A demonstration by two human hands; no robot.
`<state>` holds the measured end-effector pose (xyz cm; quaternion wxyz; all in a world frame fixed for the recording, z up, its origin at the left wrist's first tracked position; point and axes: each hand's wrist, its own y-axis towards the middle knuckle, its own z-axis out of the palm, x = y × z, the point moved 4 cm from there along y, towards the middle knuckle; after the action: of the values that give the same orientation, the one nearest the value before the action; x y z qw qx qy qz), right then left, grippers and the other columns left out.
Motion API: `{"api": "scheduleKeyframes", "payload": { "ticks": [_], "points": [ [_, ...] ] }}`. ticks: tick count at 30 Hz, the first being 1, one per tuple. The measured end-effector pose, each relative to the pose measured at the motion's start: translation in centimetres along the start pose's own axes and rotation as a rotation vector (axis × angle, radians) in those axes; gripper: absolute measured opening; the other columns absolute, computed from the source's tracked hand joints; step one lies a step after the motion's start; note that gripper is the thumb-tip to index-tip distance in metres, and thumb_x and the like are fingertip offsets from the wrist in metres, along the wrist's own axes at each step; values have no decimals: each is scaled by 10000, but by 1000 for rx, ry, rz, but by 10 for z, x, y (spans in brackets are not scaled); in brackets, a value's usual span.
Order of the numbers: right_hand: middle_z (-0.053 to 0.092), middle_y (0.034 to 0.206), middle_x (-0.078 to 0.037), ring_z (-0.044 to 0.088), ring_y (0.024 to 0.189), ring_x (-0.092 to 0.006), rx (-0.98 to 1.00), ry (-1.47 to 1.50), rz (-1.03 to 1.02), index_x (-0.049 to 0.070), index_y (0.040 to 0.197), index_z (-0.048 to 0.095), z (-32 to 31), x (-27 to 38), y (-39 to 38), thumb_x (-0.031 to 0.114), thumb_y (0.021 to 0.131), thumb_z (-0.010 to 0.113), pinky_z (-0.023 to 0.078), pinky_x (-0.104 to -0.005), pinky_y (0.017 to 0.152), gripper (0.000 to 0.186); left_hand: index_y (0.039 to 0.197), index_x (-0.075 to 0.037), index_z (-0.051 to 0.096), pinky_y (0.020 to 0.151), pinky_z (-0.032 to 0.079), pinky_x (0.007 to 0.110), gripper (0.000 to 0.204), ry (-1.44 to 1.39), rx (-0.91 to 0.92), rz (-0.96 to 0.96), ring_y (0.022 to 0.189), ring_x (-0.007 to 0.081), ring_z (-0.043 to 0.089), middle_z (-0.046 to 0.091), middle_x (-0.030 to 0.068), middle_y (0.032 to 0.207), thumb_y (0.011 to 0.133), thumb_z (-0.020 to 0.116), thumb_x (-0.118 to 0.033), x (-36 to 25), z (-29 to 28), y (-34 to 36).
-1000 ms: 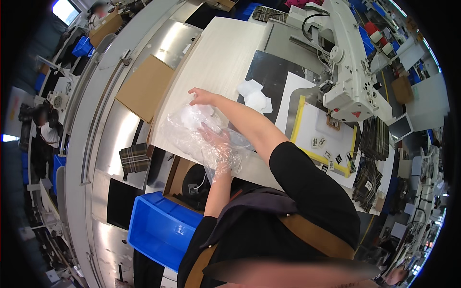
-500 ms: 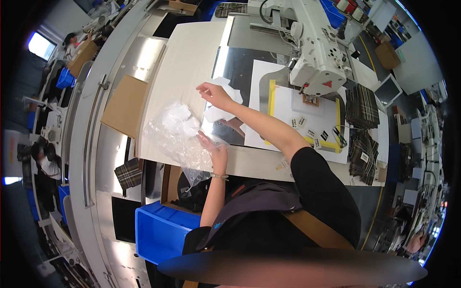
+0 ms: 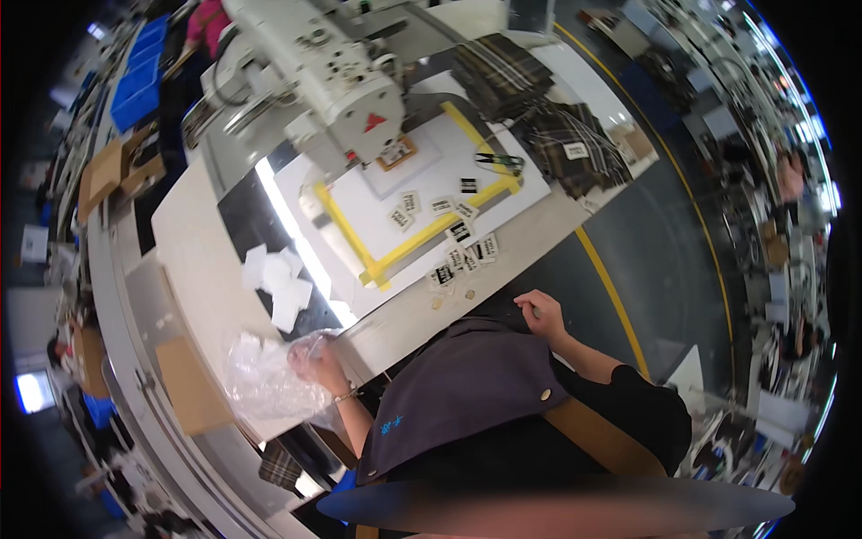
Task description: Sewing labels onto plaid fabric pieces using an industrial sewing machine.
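At the table's front left, my left hand (image 3: 316, 364) is closed on a crumpled transparent plastic bag (image 3: 256, 382); the film covers part of its fingers. Several white paper-like pieces (image 3: 277, 283) lie loosely overlapped just beyond the bag. Off to the right, past the table's front edge and near my body, my right hand (image 3: 541, 314) hangs with curled fingers. Whether anything small is in them is hidden. Between the hands, near the front edge, lies a loose group of small black and white labels (image 3: 460, 258).
A white sewing machine head (image 3: 359, 112) overhangs a white board framed with yellow tape (image 3: 346, 235). Green-handled thread snips (image 3: 498, 162) lie at the board's right corner. Folded plaid fabric (image 3: 575, 153) is stacked farther right. A cardboard flap (image 3: 193, 386) stands by the left edge.
My view has turned to the right. My right hand has left the white pieces and swung right, beyond the table's front edge. My left hand stays at the plastic bag.
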<state>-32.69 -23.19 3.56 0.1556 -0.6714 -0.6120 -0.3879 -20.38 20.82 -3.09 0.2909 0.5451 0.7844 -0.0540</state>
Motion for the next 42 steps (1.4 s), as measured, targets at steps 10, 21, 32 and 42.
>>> {"api": "scheduleKeyframes", "payload": {
  "ticks": [10,21,32,42],
  "points": [
    [667,775,-162,650,762,-330,-225,-23,1325,89,899,696,57,-105,-278,118,821,572,506,-403,685,150,883,16,599,724,467,330,74,-375,-91,32,763,224,536,577,105,852,895,594,-57,0,-30,81],
    [676,684,-126,677,610,-222,-402,180,1384,14,922,699,91,-177,-250,118,840,558,531,-339,597,194,1146,48,558,794,486,334,247,-354,-145,154,895,226,584,599,148,1035,954,568,-107,-48,-67,122],
    [666,865,-92,654,740,-185,15,367,1181,-2,1012,656,97,-247,-144,181,879,594,540,-325,628,235,1385,-22,412,1038,320,460,629,-301,645,479,1302,393,377,383,249,1407,841,681,-184,-140,21,-21],
    [519,1267,-169,486,1215,-366,180,-281,1494,88,1270,510,63,-289,-195,390,903,554,402,-511,977,478,1432,-42,335,1096,157,536,655,14,451,666,1374,384,272,333,230,1467,882,628,-246,-162,74,-58]
  ]
}}
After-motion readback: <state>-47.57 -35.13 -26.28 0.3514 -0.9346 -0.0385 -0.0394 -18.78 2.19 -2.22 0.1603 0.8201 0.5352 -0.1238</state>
